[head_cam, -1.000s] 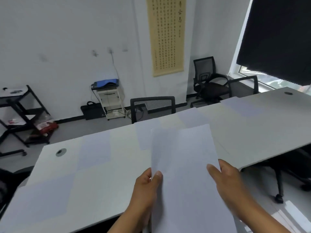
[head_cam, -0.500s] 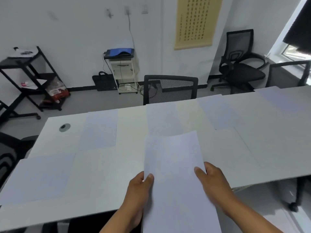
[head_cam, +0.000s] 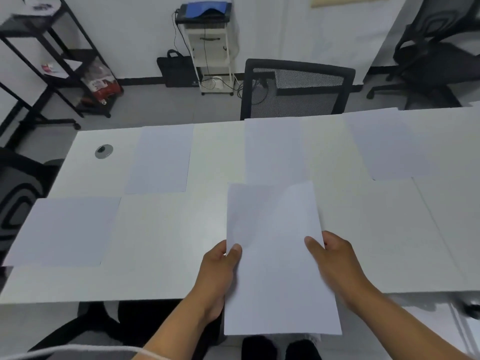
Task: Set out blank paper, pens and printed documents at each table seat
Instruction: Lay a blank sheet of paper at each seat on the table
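holding blank paper stack (head_cam: 278, 255) | left hand (head_cam: 218, 271) | right hand (head_cam: 335, 258) | over table (head_cam: 161, 229)

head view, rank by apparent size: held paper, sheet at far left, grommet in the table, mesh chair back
1. held paper, though nearness to the camera inflates it
2. sheet at far left and mesh chair back: too close to rank
3. grommet

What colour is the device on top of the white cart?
Blue top on a black body, seen in the head view.

My fingers are hidden beneath the blank sheet (head_cam: 278, 258); only both thumbs show. The table (head_cam: 389, 242) runs off the right edge, and the wall scroll (head_cam: 348, 0) is cropped at the top.
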Demonstrator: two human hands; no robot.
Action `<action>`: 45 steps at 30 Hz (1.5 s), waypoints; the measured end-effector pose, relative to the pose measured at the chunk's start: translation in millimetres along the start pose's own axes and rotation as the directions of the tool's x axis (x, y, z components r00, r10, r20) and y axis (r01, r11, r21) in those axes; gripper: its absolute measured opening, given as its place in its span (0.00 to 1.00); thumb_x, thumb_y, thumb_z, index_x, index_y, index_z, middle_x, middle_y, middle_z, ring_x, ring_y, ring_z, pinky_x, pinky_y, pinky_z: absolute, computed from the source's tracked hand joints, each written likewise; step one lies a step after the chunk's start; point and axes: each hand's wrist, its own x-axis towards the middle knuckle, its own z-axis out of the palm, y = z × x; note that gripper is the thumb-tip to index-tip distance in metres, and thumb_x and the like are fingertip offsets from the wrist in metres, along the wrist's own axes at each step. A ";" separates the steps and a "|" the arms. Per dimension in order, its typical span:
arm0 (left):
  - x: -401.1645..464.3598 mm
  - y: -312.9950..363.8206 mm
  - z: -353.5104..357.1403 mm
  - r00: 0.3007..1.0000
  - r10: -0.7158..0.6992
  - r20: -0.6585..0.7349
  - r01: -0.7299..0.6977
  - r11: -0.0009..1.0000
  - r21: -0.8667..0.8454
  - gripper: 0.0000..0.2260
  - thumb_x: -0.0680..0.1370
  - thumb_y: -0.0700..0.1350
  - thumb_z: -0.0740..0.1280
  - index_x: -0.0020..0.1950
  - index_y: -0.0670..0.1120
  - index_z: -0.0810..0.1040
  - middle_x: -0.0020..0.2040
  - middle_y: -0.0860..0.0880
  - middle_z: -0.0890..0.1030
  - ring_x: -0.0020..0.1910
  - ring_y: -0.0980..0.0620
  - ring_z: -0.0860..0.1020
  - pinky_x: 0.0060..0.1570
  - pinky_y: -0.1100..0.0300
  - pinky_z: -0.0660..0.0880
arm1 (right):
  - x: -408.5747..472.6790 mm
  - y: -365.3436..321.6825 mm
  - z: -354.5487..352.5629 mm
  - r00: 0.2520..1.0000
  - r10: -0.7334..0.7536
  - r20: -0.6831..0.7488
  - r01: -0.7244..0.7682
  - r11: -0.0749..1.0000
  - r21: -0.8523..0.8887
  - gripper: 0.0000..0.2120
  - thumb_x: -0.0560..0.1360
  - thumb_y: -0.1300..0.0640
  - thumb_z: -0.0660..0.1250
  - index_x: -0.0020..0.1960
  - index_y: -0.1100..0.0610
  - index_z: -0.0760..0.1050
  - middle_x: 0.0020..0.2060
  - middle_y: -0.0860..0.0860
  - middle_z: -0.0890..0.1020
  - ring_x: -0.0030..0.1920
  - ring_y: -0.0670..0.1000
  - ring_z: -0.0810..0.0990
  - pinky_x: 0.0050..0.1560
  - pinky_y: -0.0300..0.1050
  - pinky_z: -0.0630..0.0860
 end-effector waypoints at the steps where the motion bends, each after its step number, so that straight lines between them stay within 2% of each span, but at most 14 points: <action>1: 3.9 -4.1 -0.5 1.000 -0.003 -0.010 0.003 1.000 -0.007 0.12 0.88 0.49 0.64 0.59 0.55 0.88 0.59 0.47 0.90 0.57 0.42 0.89 0.60 0.42 0.86 | 5.5 4.5 1.2 1.000 0.007 0.020 -0.007 1.000 0.000 0.19 0.84 0.47 0.68 0.39 0.55 0.73 0.31 0.48 0.71 0.31 0.49 0.68 0.34 0.43 0.67; 4: 11.3 -14.7 -2.0 0.999 -0.018 -0.029 0.017 0.999 -0.040 0.12 0.87 0.49 0.64 0.60 0.54 0.88 0.60 0.46 0.90 0.58 0.41 0.89 0.57 0.43 0.87 | 16.5 15.9 7.2 0.996 0.032 0.088 -0.032 0.999 0.006 0.20 0.84 0.46 0.68 0.44 0.62 0.72 0.34 0.57 0.74 0.34 0.52 0.71 0.39 0.48 0.70; 8: 23.3 -31.0 -2.0 0.998 -0.048 -0.051 0.044 0.996 -0.071 0.11 0.87 0.49 0.65 0.60 0.53 0.88 0.60 0.45 0.90 0.58 0.41 0.89 0.50 0.49 0.87 | 29.4 33.3 14.4 0.991 0.065 0.113 -0.066 0.998 0.004 0.17 0.84 0.49 0.68 0.43 0.60 0.72 0.33 0.50 0.75 0.34 0.51 0.72 0.38 0.47 0.70; 11: 33.3 -39.6 1.6 0.997 -0.052 -0.062 0.047 0.996 -0.082 0.11 0.87 0.48 0.65 0.60 0.53 0.88 0.61 0.46 0.90 0.58 0.41 0.89 0.52 0.47 0.87 | 37.9 41.9 15.6 0.991 0.069 0.112 -0.070 0.998 0.004 0.18 0.84 0.49 0.69 0.49 0.66 0.75 0.36 0.57 0.78 0.36 0.52 0.75 0.39 0.49 0.73; 14: 42.4 -46.4 6.0 0.997 -0.050 -0.062 0.046 0.997 -0.069 0.10 0.87 0.47 0.65 0.61 0.51 0.87 0.61 0.47 0.90 0.58 0.43 0.89 0.55 0.47 0.87 | 44.6 48.7 13.1 0.995 0.066 0.073 -0.066 0.998 -0.001 0.20 0.83 0.50 0.71 0.51 0.69 0.73 0.36 0.54 0.75 0.35 0.51 0.71 0.38 0.48 0.69; 18: 49.6 -53.1 11.7 0.997 -0.058 -0.051 0.054 0.996 -0.067 0.10 0.87 0.48 0.66 0.63 0.49 0.85 0.61 0.47 0.90 0.58 0.43 0.89 0.57 0.45 0.86 | 47.6 56.9 8.4 0.998 0.053 0.029 -0.053 0.999 -0.003 0.15 0.82 0.50 0.74 0.50 0.62 0.79 0.36 0.54 0.82 0.33 0.51 0.76 0.33 0.44 0.73; 23: 52.6 -54.0 15.5 0.997 -0.058 -0.056 0.054 0.996 -0.074 0.10 0.88 0.49 0.66 0.62 0.51 0.86 0.60 0.47 0.90 0.57 0.44 0.89 0.51 0.49 0.87 | 47.3 59.0 4.4 0.999 0.039 0.008 -0.039 0.998 0.045 0.10 0.81 0.51 0.77 0.51 0.56 0.81 0.42 0.56 0.88 0.41 0.59 0.86 0.43 0.51 0.83; 29: 55.5 -54.2 16.9 0.998 -0.055 -0.030 0.052 0.992 -0.117 0.12 0.90 0.49 0.63 0.63 0.49 0.86 0.62 0.45 0.89 0.60 0.42 0.88 0.59 0.44 0.85 | 50.1 65.1 2.1 1.000 0.030 0.002 -0.030 0.999 0.023 0.15 0.81 0.51 0.76 0.47 0.62 0.79 0.39 0.64 0.82 0.35 0.53 0.74 0.38 0.49 0.73; 31: 55.4 -53.8 16.0 0.998 -0.053 -0.022 0.050 0.989 -0.137 0.14 0.91 0.50 0.61 0.64 0.49 0.86 0.62 0.46 0.89 0.61 0.43 0.88 0.57 0.47 0.86 | 51.2 65.6 1.3 0.999 0.029 0.013 -0.030 0.999 0.026 0.15 0.82 0.51 0.75 0.47 0.63 0.78 0.32 0.58 0.76 0.32 0.49 0.69 0.34 0.44 0.70; 33: 55.4 -52.5 13.9 0.999 -0.045 -0.018 0.042 0.987 -0.154 0.14 0.91 0.51 0.61 0.64 0.48 0.86 0.63 0.45 0.89 0.62 0.43 0.88 0.55 0.49 0.86 | 53.3 66.3 1.9 0.999 0.034 0.019 -0.035 0.999 0.029 0.17 0.83 0.52 0.74 0.47 0.67 0.76 0.32 0.52 0.73 0.32 0.49 0.68 0.35 0.44 0.68; 37: 56.0 -48.5 7.2 0.999 -0.036 -0.011 0.034 0.985 -0.170 0.14 0.91 0.51 0.61 0.64 0.50 0.86 0.65 0.46 0.88 0.63 0.43 0.87 0.53 0.51 0.86 | 56.1 66.8 4.8 0.998 0.033 0.044 -0.034 0.999 0.039 0.22 0.85 0.53 0.69 0.51 0.74 0.73 0.38 0.63 0.74 0.38 0.53 0.71 0.42 0.48 0.70; 41: 56.5 -46.7 -2.5 0.999 -0.041 0.001 0.041 0.985 -0.170 0.14 0.91 0.51 0.61 0.64 0.52 0.86 0.66 0.46 0.88 0.64 0.43 0.87 0.59 0.45 0.85 | 58.5 69.7 7.7 0.998 0.042 0.051 -0.045 0.998 0.050 0.22 0.85 0.51 0.70 0.49 0.72 0.75 0.37 0.56 0.77 0.36 0.52 0.74 0.40 0.47 0.71; 43: 56.2 -44.4 -9.9 0.999 -0.042 -0.012 0.040 0.985 -0.169 0.14 0.91 0.51 0.61 0.64 0.52 0.87 0.66 0.46 0.88 0.64 0.42 0.87 0.59 0.44 0.85 | 61.1 71.1 9.0 0.999 0.033 0.015 -0.033 0.999 -0.018 0.23 0.84 0.51 0.71 0.45 0.70 0.72 0.35 0.55 0.73 0.36 0.52 0.70 0.40 0.47 0.68; 45: 55.7 -40.4 -18.4 0.999 -0.033 -0.028 0.028 0.985 -0.170 0.14 0.91 0.51 0.61 0.64 0.52 0.87 0.66 0.46 0.88 0.64 0.42 0.87 0.59 0.44 0.85 | 64.3 72.7 8.6 0.998 -0.010 -0.062 -0.001 0.985 -0.170 0.24 0.84 0.50 0.70 0.37 0.61 0.64 0.31 0.50 0.66 0.33 0.51 0.64 0.36 0.47 0.62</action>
